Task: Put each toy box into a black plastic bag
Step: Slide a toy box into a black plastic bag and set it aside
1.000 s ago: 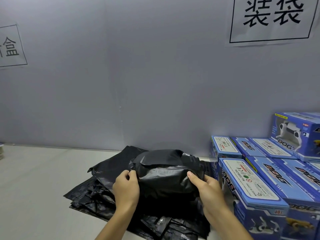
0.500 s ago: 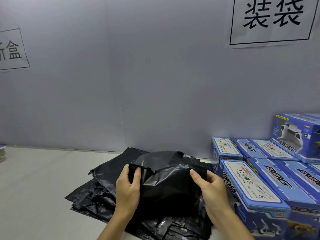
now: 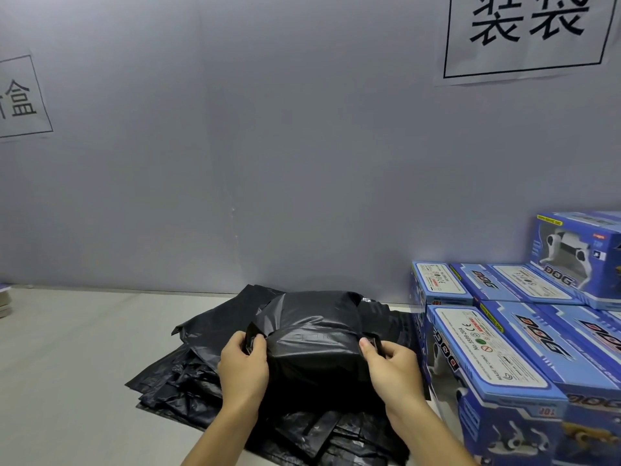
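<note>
Since flap was pulled over bagged box [image 3: 316, 344], my left hand [image 3: 243, 368] and right hand [image 3: 391, 368] now pinch bag corners, fingers clamped; closing nearly done.

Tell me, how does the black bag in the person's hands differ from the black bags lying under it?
The held bag bulges, stretched over something boxy; the bag pile lies flat and crumpled. The left hand and right hand pinch the held bag's corners; nothing grips the pile. The held bag sits on top of the pile. Both are glossy black plastic.

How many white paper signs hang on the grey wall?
2: one sign at upper right, another at left edge, partly cut off; others may be offscreen.
</note>
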Available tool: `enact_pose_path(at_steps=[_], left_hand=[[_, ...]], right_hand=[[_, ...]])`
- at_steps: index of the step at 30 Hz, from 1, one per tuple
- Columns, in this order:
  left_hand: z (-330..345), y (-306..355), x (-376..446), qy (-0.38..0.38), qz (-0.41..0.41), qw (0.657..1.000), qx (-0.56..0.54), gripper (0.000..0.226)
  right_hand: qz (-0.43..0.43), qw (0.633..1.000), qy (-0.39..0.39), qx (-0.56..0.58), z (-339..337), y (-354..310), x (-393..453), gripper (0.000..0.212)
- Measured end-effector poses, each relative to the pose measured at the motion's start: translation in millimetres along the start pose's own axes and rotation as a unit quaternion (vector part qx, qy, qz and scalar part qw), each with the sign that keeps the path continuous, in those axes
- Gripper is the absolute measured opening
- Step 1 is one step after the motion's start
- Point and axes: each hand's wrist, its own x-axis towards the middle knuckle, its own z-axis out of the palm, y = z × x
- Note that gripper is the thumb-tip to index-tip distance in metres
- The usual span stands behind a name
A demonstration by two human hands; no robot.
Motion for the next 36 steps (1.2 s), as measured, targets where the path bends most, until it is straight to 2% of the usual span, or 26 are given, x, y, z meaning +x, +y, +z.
enact_pose_path(at_steps=[5,7,9,11,13,15,17,19,22,25,27,29,32,36], left_hand=[[1,-4,0,-0.073,-0.049,0.996,-0.008,0.033],[1,-5,1,-0.075,-0.057,0.996,0.0,0.029],[0,-1,-1,-0.053,-0.04,0.998,0.022,0.016],[-1,4,-3,0.002,0.019,0.996,0.089,0.023],[-3,10,-6,0.05,0.119,0.98,0.15,0.035],[-5,14,-9,0.029,0.189,0.969,0.154,0.038],[-5,14,-8,-0.005,0.215,0.967,0.137,0.038],[-6,13,-7,-0.017,0.223,0.965,0.135,0.029],[-4,11,-7,-0.022,0.183,0.978,0.101,0.016],[1,14,-11,-0.07,0.08,0.992,0.068,0.023],[5,15,-12,-0.12,0.003,0.991,0.053,0.028],[8,15,-12,-0.148,-0.051,0.987,0.036,0.033],[9,17,-12,-0.158,-0.066,0.985,0.013,0.035],[11,23,-15,-0.141,-0.021,0.989,0.03,0.035]], right_hand=[[-0.039,0.997,0.039,-0.058,4,-5,-10,0.017],[-0.064,0.993,0.074,-0.072,7,-8,-16,0.01],[-0.098,0.986,0.102,-0.089,8,-8,-19,0.016],[-0.142,0.971,0.132,-0.138,6,-9,-20,0.02],[-0.191,0.95,0.152,-0.193,6,-10,-22,0.014],[-0.22,0.943,0.134,-0.212,6,-10,-23,0.015],[-0.22,0.947,0.099,-0.214,7,-9,-22,0.017],[-0.208,0.95,0.074,-0.223,7,-6,-22,0.029],[-0.175,0.968,0.051,-0.171,4,-6,-25,0.031],[-0.135,0.982,-0.009,-0.129,6,-6,-29,0.035],[-0.083,0.98,-0.082,-0.163,10,-6,-31,0.054],[-0.05,0.976,-0.114,-0.177,14,-5,-31,0.073],[-0.051,0.983,-0.098,-0.148,17,-5,-31,0.073],[-0.069,0.99,-0.078,-0.093,16,-9,-35,0.078]])
